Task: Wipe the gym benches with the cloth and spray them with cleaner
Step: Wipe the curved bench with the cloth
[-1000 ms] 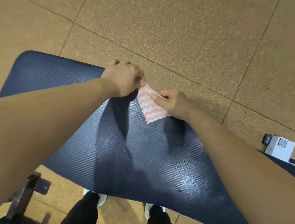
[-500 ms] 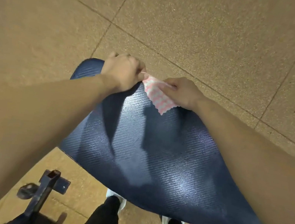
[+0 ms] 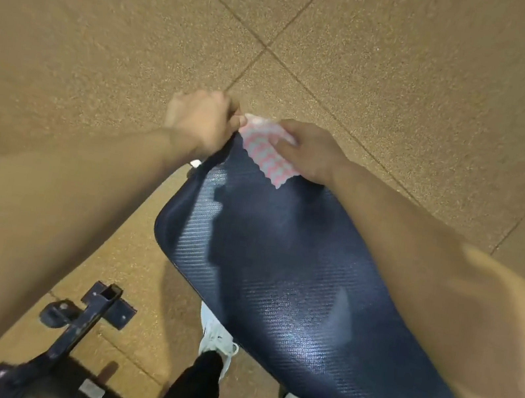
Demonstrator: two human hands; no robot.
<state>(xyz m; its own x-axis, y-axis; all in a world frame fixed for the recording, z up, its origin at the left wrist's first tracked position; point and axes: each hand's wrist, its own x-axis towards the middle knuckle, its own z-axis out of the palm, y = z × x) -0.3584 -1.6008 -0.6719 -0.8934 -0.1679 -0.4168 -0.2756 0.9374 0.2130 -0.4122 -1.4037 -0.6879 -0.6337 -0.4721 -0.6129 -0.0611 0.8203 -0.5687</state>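
A dark blue padded gym bench [image 3: 277,270] runs from the middle to the lower right. A pink-and-white zigzag cloth [image 3: 267,151] lies on the bench's far end. My left hand [image 3: 201,119] is curled at the cloth's left corner and pinches it by the bench edge. My right hand [image 3: 310,151] lies on the cloth's right side with its fingers over the fabric, pressing it to the pad. No spray bottle is in view.
A dark metal bench frame foot [image 3: 85,315] stands on the floor at lower left. My legs and white shoes [image 3: 216,340] stand under the bench's near edge. Brown speckled rubber floor tiles [image 3: 381,62] surround the bench.
The view has swung right, so the bench's end now sits mid-frame. Both hands stay on the cloth at the far edge; my right hand has spread flatter over it.
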